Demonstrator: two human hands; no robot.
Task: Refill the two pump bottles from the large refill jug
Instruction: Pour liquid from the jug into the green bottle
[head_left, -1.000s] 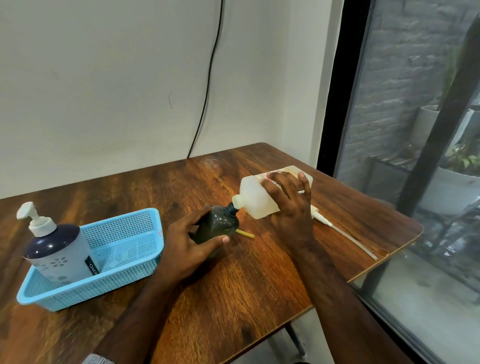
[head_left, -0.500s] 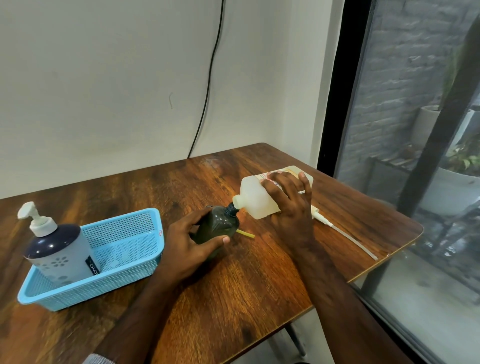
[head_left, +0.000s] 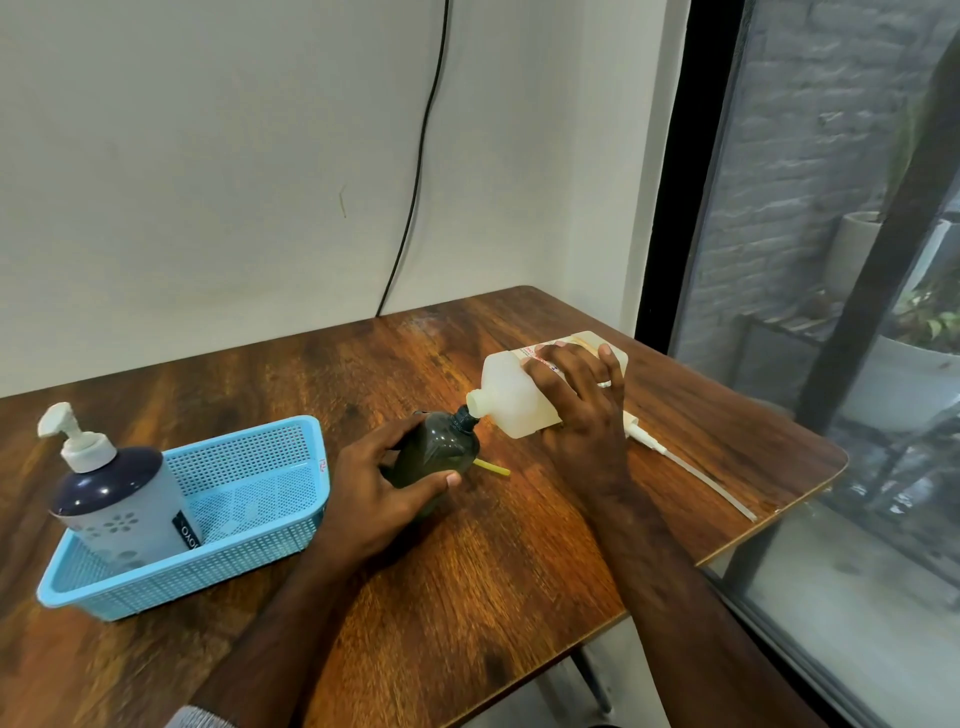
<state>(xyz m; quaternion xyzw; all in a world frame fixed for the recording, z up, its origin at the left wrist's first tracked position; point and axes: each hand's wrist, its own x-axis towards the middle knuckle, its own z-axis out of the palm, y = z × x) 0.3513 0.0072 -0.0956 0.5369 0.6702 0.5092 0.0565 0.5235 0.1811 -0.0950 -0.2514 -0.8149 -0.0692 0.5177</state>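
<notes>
Our left hand (head_left: 374, 488) curled round the dark, rounded plastic bottle (head_left: 436, 452) on the grained wooden table (head_left: 467, 582). Our right hand (head_left: 582, 410) gripped the milky, blocky refill jug (head_left: 506, 397), tipped so its spout met the bottle's neck. A white-pumped bottle (head_left: 117, 499) stood in the blue mesh basket (head_left: 260, 499).

This looks like a corner of a home or small office room. A dark brown wood-grain table with a rounded edge (head_left: 519, 545) stands against a plain off-white plastered wall (head_left: 208, 182), down which a thin black cable (head_left: 415, 171) hangs. Beside the table a tall black-framed glass window (head_left: 831, 312) shows a grey brick wall (head_left: 789, 130) and potted green plants (head_left: 930, 322) outside.
</notes>
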